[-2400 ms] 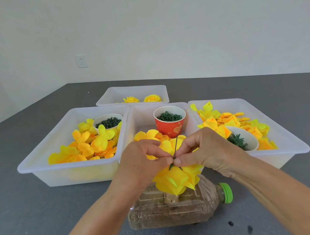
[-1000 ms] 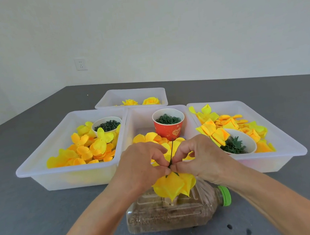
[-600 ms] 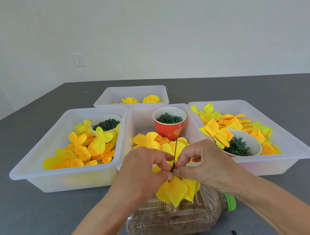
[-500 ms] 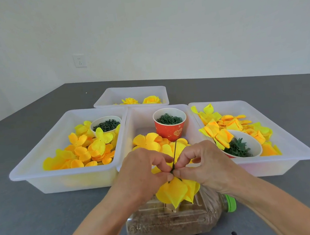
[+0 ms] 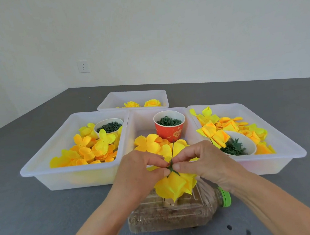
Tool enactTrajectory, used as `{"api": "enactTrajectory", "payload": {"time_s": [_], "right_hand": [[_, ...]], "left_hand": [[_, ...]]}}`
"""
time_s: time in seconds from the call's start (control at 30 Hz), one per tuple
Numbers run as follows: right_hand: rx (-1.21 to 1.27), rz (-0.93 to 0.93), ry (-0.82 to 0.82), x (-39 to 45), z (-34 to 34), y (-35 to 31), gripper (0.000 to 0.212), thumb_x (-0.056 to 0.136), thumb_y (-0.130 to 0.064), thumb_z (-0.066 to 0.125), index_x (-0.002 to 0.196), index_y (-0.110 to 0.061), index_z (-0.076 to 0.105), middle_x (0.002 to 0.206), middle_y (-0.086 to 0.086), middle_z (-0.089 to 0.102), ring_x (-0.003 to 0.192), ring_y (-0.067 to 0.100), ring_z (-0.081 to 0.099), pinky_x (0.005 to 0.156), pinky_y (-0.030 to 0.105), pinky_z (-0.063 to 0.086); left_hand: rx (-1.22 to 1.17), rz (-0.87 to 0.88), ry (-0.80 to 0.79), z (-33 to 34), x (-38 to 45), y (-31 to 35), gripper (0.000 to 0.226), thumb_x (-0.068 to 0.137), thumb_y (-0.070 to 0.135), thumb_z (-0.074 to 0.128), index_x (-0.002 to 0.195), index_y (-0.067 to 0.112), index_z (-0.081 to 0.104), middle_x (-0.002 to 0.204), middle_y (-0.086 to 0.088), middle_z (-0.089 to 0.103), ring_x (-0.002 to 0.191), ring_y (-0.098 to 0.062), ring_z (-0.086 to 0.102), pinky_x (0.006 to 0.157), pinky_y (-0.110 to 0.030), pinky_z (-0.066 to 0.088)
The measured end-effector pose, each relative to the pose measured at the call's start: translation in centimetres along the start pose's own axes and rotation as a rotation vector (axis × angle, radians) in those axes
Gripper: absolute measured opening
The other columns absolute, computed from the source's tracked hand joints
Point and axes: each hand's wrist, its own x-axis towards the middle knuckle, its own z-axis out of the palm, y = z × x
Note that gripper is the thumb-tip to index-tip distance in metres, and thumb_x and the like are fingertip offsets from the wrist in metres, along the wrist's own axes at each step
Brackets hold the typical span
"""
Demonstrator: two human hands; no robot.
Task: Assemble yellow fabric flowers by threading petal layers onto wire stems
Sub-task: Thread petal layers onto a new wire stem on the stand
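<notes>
A yellow fabric flower (image 5: 174,185) hangs head-down over a plastic bottle (image 5: 173,214) that lies on its side. A thin dark wire stem (image 5: 172,151) rises from the flower's base. My left hand (image 5: 140,173) and my right hand (image 5: 203,162) meet at that base, and the fingertips of both pinch a small green piece (image 5: 171,170) around the wire. Loose yellow petal layers (image 5: 149,144) lie in the middle bin just behind my hands.
Three white bins stand side by side: the left bin (image 5: 40,169), the middle bin (image 5: 142,118), and the right bin (image 5: 281,145), each with petals and a cup of green parts. A red cup (image 5: 170,133) stands in the middle. A far bin (image 5: 132,97) holds finished flowers.
Both hands stay pinched at the flower's base on the wire. The flower has shifted only slightly between frames.
</notes>
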Motion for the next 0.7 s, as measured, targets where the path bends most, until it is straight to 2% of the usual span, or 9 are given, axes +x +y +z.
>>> {"api": "enactTrajectory", "payload": {"time_s": [0.07,0.13,0.27,0.33,0.37,0.47,0.57,0.7], "right_hand": [[-0.035,-0.008,0.051,0.1,0.4,0.0,0.013,0.072,-0.016,0.080,0.067,-0.027,0.074,0.068,-0.008,0.068,0.068,-0.001,0.059,0.065,0.012,0.046],[-0.132,-0.041,0.129,0.2,0.8,0.2,0.010,0.070,-0.023,0.081,0.068,-0.029,0.073,0.074,-0.006,0.069,0.074,0.000,0.056,0.065,0.009,0.041],[-0.170,-0.115,0.224,-0.1,1.3,0.6,0.016,0.070,-0.024,0.081,0.064,-0.033,0.069,0.076,-0.008,0.069,0.079,0.004,0.058,0.066,0.008,0.039],[-0.135,-0.144,0.254,-0.3,1.6,0.9,0.018,0.070,-0.022,0.081,0.063,-0.032,0.068,0.075,-0.004,0.068,0.079,0.011,0.060,0.070,0.019,0.044],[-0.119,-0.151,0.263,-0.4,1.7,1.0,0.017,0.071,-0.021,0.080,0.063,-0.031,0.069,0.075,-0.004,0.068,0.078,0.011,0.059,0.070,0.022,0.044],[-0.095,-0.180,0.285,-0.6,2.0,1.2,0.018,0.072,-0.019,0.079,0.063,-0.031,0.069,0.074,-0.005,0.065,0.075,0.007,0.055,0.068,0.018,0.039],[-0.084,-0.201,0.303,-0.7,2.3,1.4,0.018,0.073,-0.017,0.079,0.063,-0.028,0.068,0.074,-0.004,0.064,0.079,0.013,0.058,0.071,0.024,0.043],[-0.101,-0.224,0.324,-0.7,2.6,1.7,0.016,0.073,-0.017,0.078,0.063,-0.023,0.068,0.073,-0.006,0.062,0.082,0.012,0.055,0.073,0.023,0.039]], "left_hand": [[0.019,0.000,0.014,0.1,-0.1,0.1,0.015,0.072,0.018,0.079,0.085,0.024,0.076,0.091,0.020,0.064,0.094,0.002,0.059,0.078,-0.012,0.041],[0.047,0.011,0.011,0.2,0.0,0.3,0.014,0.072,0.018,0.078,0.085,0.024,0.076,0.091,0.023,0.061,0.098,0.001,0.057,0.083,-0.016,0.038],[0.055,0.029,-0.006,0.3,0.1,0.1,0.013,0.074,0.018,0.077,0.086,0.023,0.077,0.092,0.023,0.061,0.101,0.000,0.056,0.088,-0.019,0.038],[0.027,0.029,-0.003,0.4,0.1,-0.1,0.013,0.074,0.017,0.078,0.085,0.022,0.077,0.091,0.023,0.063,0.099,0.001,0.058,0.087,-0.019,0.042],[0.007,0.025,0.000,0.4,0.1,-0.2,0.013,0.073,0.017,0.078,0.085,0.022,0.077,0.091,0.022,0.065,0.097,0.002,0.059,0.086,-0.017,0.043],[-0.054,0.018,0.008,0.4,0.0,-0.6,0.014,0.072,0.017,0.079,0.084,0.024,0.077,0.093,0.021,0.068,0.092,0.008,0.060,0.081,-0.009,0.045],[-0.086,0.047,0.014,0.5,-0.2,-1.0,0.014,0.072,0.017,0.079,0.082,0.026,0.077,0.093,0.022,0.068,0.091,0.011,0.058,0.078,-0.005,0.044],[-0.062,0.110,0.045,0.7,-0.4,-1.3,0.015,0.071,0.018,0.079,0.079,0.030,0.076,0.092,0.025,0.065,0.095,0.011,0.055,0.077,-0.003,0.041]]}}
